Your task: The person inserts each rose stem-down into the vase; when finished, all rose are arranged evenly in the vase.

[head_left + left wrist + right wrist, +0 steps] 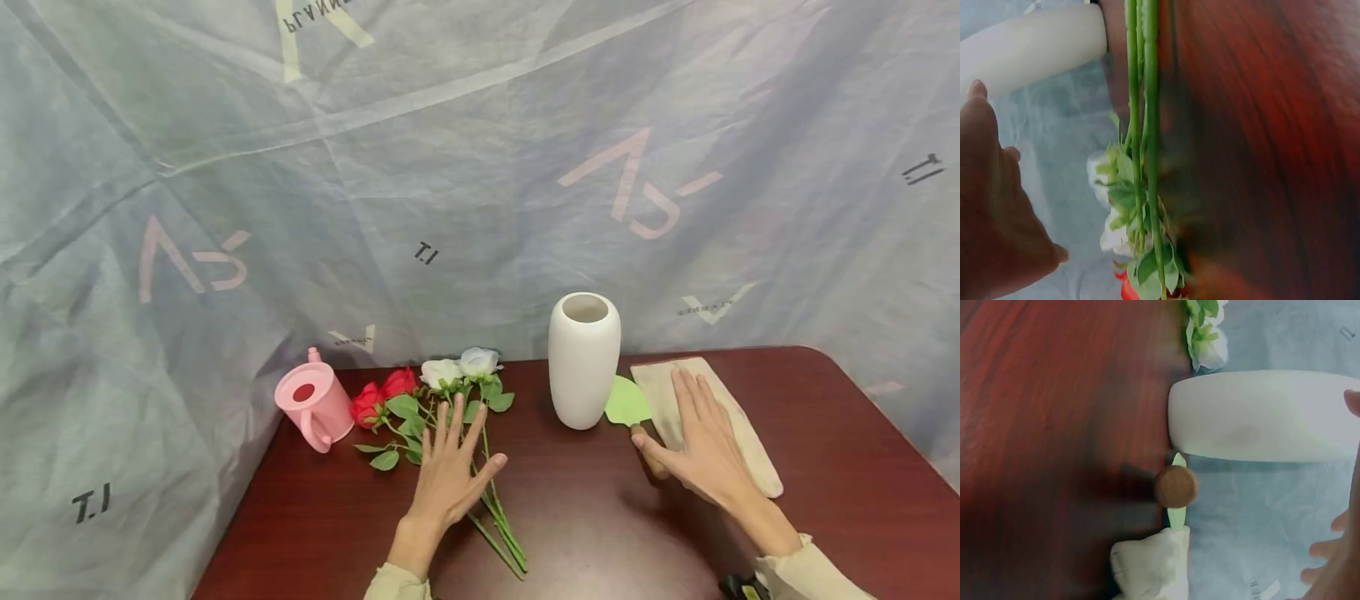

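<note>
My left hand (447,471) is over the stems of artificial roses, its fingers spread and holding nothing. In the left wrist view the green stems (1152,125) run apart from that hand. Two red roses (367,406) and two white roses (480,362) lie with their heads toward the back. My right hand (708,446), fingers straight, is held above a beige cloth (658,382) and a small trowel with a light green blade (627,402). The trowel's wooden handle (1176,486) shows end-on in the right wrist view, apart from the hand. Between the hands, farther back, a white vase (583,367) stands upright.
A pink watering can (330,408) stands at the back left of the dark red wooden table (600,525). Behind the table hangs a grey printed curtain (480,208). A black object (742,587) shows beside the right sleeve.
</note>
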Demonstrator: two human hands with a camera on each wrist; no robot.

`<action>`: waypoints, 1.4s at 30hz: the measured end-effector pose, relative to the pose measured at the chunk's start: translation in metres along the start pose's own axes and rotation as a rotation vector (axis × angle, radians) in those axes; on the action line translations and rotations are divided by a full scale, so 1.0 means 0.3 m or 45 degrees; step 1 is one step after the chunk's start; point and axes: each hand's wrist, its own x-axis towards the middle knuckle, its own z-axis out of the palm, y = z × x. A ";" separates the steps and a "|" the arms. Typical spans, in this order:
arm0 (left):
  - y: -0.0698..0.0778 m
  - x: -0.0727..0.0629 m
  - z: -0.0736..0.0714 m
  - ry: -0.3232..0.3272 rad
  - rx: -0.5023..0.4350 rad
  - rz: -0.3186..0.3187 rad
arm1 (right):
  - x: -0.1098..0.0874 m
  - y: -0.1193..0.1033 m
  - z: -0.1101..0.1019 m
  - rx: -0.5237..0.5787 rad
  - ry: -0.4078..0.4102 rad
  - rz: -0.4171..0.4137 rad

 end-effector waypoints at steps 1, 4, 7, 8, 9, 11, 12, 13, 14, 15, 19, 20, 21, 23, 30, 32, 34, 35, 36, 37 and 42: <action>-0.006 -0.009 -0.006 -0.013 -0.009 -0.019 | 0.008 -0.007 0.002 0.014 0.007 -0.015; -0.019 -0.043 -0.025 -0.026 -0.046 -0.069 | 0.031 -0.028 0.009 0.060 0.021 -0.046; -0.025 -0.077 -0.041 -0.020 -0.107 -0.109 | 0.058 -0.052 0.007 0.154 0.027 -0.011; -0.028 -0.088 -0.045 -0.008 -0.131 -0.120 | 0.069 -0.060 0.004 0.198 0.018 0.018; -0.031 -0.099 -0.049 -0.008 -0.156 -0.137 | 0.080 -0.070 0.002 0.244 0.011 0.054; -0.041 -0.120 -0.055 -0.026 -0.195 -0.191 | 0.106 -0.089 -0.004 0.334 0.011 0.110; -0.046 -0.132 -0.058 -0.043 -0.220 -0.226 | 0.119 -0.098 -0.005 0.376 0.014 0.128; -0.053 -0.141 -0.060 -0.056 -0.237 -0.265 | 0.136 -0.106 -0.005 0.420 0.013 0.141; -0.060 -0.151 -0.062 -0.067 -0.255 -0.306 | 0.154 -0.115 -0.005 0.468 0.012 0.153; -0.068 -0.160 -0.062 -0.077 -0.270 -0.350 | 0.172 -0.124 -0.004 0.506 0.015 0.155; -0.095 -0.189 -0.064 -0.040 -0.392 -0.494 | 0.238 -0.155 0.006 0.628 0.010 0.159; -0.099 -0.194 -0.062 -0.022 -0.425 -0.525 | 0.253 -0.163 0.010 0.647 0.010 0.159; -0.100 -0.199 -0.061 -0.007 -0.460 -0.555 | 0.266 -0.169 0.015 0.664 0.012 0.158; -0.100 -0.205 -0.054 0.009 -0.516 -0.612 | 0.287 -0.180 0.024 0.685 0.016 0.171; -0.082 -0.205 -0.018 0.115 -0.569 -0.775 | 0.329 -0.208 0.056 0.710 0.020 0.227; -0.084 -0.196 -0.006 0.149 -0.593 -0.774 | 0.341 -0.211 0.062 0.681 0.038 0.212; -0.086 -0.182 0.005 0.139 -0.603 -0.766 | 0.349 -0.208 0.065 0.653 0.066 0.178; -0.087 -0.173 0.010 0.123 -0.612 -0.757 | 0.354 -0.203 0.067 0.645 0.083 0.159; -0.089 -0.163 0.014 0.103 -0.623 -0.748 | 0.357 -0.199 0.068 0.640 0.098 0.140; -0.092 -0.153 0.017 0.082 -0.634 -0.736 | 0.360 -0.195 0.069 0.640 0.108 0.121; -0.109 -0.099 0.025 -0.002 -0.622 -0.767 | 0.369 -0.191 0.083 0.719 0.112 0.058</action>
